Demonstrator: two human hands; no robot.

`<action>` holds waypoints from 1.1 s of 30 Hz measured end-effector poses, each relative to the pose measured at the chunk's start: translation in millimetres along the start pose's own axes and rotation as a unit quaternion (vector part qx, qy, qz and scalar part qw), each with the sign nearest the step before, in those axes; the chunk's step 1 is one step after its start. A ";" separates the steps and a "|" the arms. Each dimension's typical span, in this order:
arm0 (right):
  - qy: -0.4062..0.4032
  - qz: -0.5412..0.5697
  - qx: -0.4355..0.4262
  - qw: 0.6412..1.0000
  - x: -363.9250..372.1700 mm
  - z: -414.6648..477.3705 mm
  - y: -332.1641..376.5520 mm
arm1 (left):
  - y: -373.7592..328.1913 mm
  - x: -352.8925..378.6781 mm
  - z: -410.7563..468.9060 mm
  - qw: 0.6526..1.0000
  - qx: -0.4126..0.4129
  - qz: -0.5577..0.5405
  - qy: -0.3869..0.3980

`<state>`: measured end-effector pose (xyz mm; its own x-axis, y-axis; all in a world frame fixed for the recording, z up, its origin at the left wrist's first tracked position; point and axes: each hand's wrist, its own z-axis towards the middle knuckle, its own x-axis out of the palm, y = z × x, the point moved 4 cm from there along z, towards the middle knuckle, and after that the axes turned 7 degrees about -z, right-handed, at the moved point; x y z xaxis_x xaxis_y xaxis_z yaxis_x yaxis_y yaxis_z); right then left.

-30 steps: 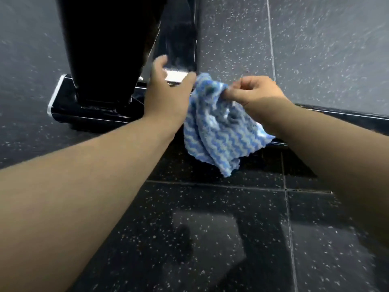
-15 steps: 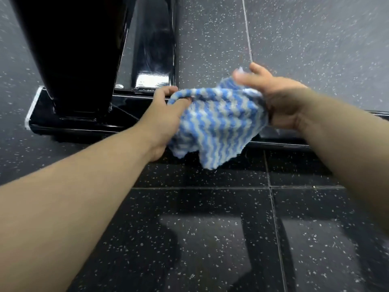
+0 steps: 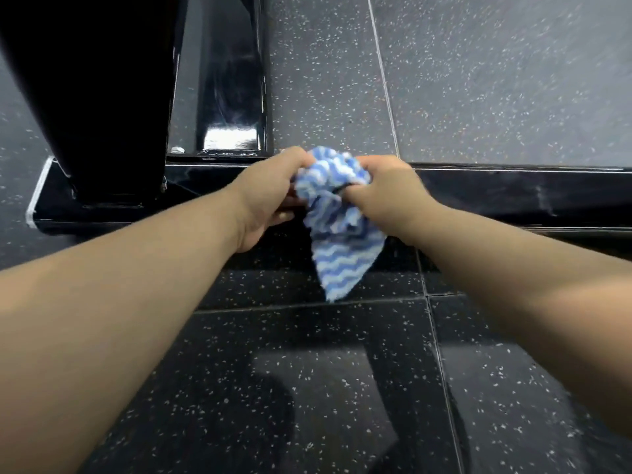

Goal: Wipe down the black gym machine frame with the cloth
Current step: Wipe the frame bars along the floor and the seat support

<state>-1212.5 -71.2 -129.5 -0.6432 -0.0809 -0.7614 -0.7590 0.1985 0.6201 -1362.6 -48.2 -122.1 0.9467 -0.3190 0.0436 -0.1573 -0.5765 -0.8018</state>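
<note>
A blue and white wavy-striped cloth [image 3: 337, 227] is held bunched between both hands, above the low horizontal bar of the black gym machine frame [image 3: 513, 193]. The upper part of the cloth is gripped by the left hand [image 3: 270, 196], whose fingers are curled round the bunched fabric from the left side. The same bunch is clutched from the right by the right hand [image 3: 386, 196], its fingers curled tightly into the fabric. The two hands are set close together, with only the crumpled top of the cloth between them. Below the hands, a loose pointed corner of the cloth is left hanging down in front of the bar, over the dark speckled floor [image 3: 307, 388]. Whether the bar is touched by the cloth cannot be told. To the left, a broad black upright [image 3: 95, 97] of the frame is seen rising from the base, with a narrower glossy black post [image 3: 229, 80] just behind it. The bar is seen running to the right edge of the view, and paler grey speckled tiles [image 3: 496, 80] are laid beyond it.
</note>
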 end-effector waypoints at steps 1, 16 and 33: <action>-0.072 -0.087 0.031 0.993 -13.7 4.7 -14.1 | -0.3 -9.8 4.6 0.996 0.040 0.062 -0.056; 0.041 -0.346 -0.089 0.933 38.6 -13.7 -22.0 | 25.0 -63.5 20.2 0.825 0.227 0.507 -0.107; -0.011 -0.318 -0.060 0.946 28.1 -10.5 -36.1 | 8.0 -33.1 21.9 0.736 0.160 0.658 -0.008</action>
<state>-1204.2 -90.8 -171.3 -0.0510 -0.1253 -0.9908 -0.9987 0.0036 0.0510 -1389.0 -25.8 -143.0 0.0378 -0.4317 -0.9012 -0.8691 0.4309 -0.2428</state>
